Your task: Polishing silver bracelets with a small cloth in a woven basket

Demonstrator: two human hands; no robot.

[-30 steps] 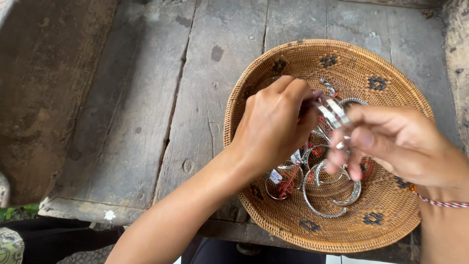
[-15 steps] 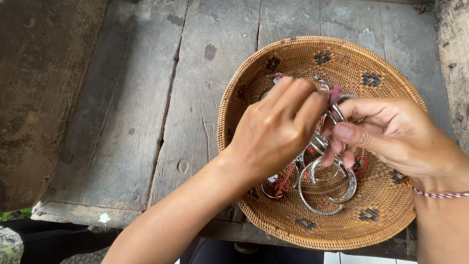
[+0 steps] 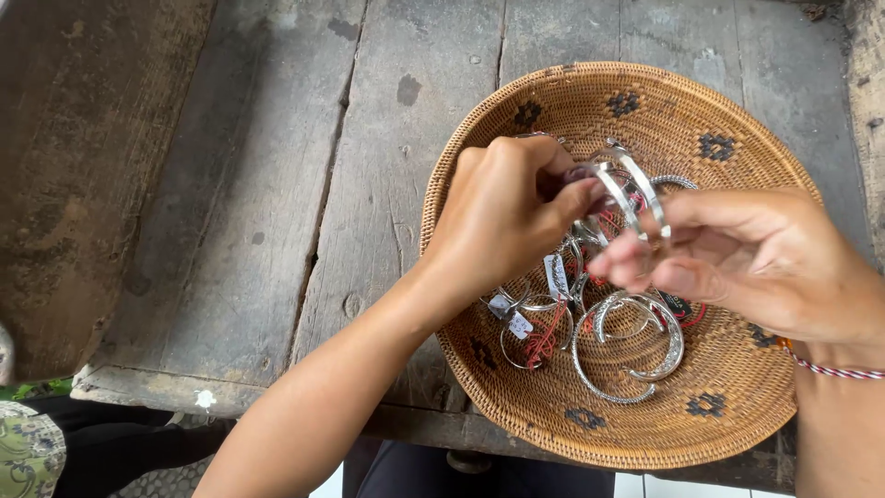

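Observation:
A round woven basket [image 3: 572,101] with dark diamond motifs sits on a weathered wooden table [image 3: 277,184]. Inside lie several silver bangles [image 3: 636,350] with red strings and small white tags [image 3: 556,275]. Both hands hover over the basket's middle. My left hand [image 3: 502,217] pinches one end of a silver cuff bangle [image 3: 631,189] with fingertips. My right hand [image 3: 747,258] grips the same bangle from the other side, thumb and fingers closed on it. A red-and-white thread bracelet [image 3: 830,369] circles my right wrist.
The table's front edge [image 3: 230,397] runs below the basket, with dark trousers and patterned cloth [image 3: 28,452] under it. A darker rough slab [image 3: 74,166] lies at the left. A gap between planks [image 3: 323,212] runs up the table.
The hands have lifted the cuff bangle a little higher over the basket and turned it; the view has shifted slightly, with the basket now sitting lower and more to the right.

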